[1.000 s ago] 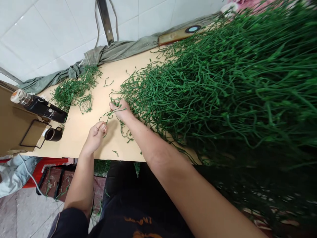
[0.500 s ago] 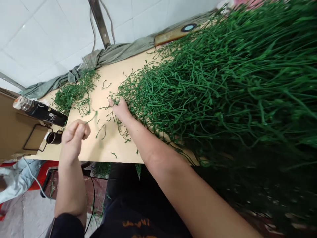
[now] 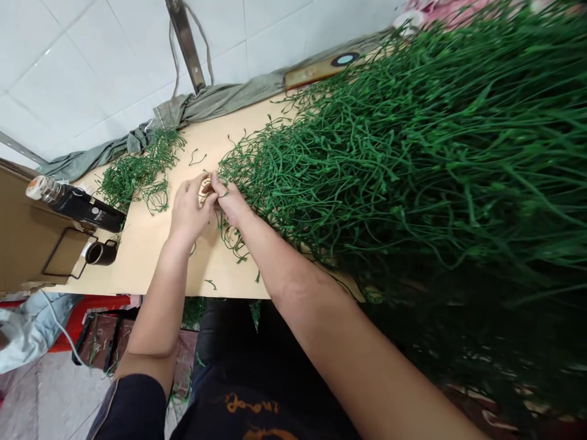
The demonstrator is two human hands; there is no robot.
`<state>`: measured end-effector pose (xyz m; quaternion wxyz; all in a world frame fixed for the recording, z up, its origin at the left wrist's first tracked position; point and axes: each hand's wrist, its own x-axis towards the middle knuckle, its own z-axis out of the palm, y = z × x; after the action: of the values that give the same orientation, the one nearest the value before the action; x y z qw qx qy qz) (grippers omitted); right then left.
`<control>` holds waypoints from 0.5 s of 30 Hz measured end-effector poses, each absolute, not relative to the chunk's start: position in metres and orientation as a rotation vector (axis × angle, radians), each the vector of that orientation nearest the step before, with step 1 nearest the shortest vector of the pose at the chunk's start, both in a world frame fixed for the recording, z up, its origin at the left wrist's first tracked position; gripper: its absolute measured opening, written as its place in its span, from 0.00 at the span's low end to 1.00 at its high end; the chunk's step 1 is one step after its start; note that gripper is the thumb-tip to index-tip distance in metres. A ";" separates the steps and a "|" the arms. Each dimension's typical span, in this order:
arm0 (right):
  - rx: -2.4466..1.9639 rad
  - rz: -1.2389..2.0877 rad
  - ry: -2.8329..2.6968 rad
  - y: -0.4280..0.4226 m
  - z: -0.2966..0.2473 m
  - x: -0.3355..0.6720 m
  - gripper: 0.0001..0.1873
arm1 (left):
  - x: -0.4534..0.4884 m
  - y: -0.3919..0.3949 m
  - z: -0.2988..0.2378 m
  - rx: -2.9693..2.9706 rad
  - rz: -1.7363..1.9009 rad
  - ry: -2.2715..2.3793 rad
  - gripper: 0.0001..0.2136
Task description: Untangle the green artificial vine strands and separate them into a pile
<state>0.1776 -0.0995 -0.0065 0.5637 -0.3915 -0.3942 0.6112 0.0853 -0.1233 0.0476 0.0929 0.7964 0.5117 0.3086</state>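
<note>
My left hand (image 3: 189, 206) has its fingers curled and its thumb brought toward my right hand (image 3: 232, 203); the fingertips of both meet above the table. A thin green garlic scape lies across the thumb of my right hand, which is closed around it. What my left fingers hold, if anything, is hidden where the hands meet. Right beside my right hand begins a large heap of garlic scapes (image 3: 367, 153), long stems with small buds at their tips. A smaller pile of short curly pieces (image 3: 135, 171) lies beyond my left hand.
A black bottle (image 3: 82, 205) and a dark mug (image 3: 101, 252) stand at the left by a cardboard box (image 3: 27, 244). A phone (image 3: 316, 71) lies near the wall, along a grey cloth (image 3: 229, 98). The tan tabletop (image 3: 142, 263) ends before my body. Another person's sleeve (image 3: 27, 330) shows lower left.
My left hand has moved right and away from my body, from the table's left part to my right hand. Its fist has loosened into curved fingers. My right hand has shifted slightly.
</note>
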 end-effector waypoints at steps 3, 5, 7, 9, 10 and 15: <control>-0.884 1.484 -0.813 -0.100 -0.006 0.178 0.32 | 0.058 -0.117 0.034 2.245 0.805 1.660 0.12; -0.874 1.504 -0.792 -0.101 -0.004 0.179 0.31 | 0.052 -0.115 0.028 2.147 0.743 1.697 0.09; -0.855 1.539 -0.783 -0.102 -0.003 0.181 0.30 | 0.049 -0.113 0.026 2.069 0.766 1.713 0.11; -0.845 1.570 -0.790 -0.102 -0.002 0.182 0.29 | 0.048 -0.113 0.024 2.036 0.783 1.681 0.12; -0.845 1.580 -0.793 -0.102 -0.002 0.183 0.28 | 0.046 -0.113 0.024 2.028 0.758 1.639 0.12; -0.866 1.616 -0.735 -0.100 -0.005 0.182 0.26 | 0.041 -0.127 0.027 1.925 0.560 1.277 0.16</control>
<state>0.1825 -0.1002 -0.0052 0.5505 -0.3660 -0.3106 0.6830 0.0412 -0.1272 0.0270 0.3732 0.7514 0.4984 0.2185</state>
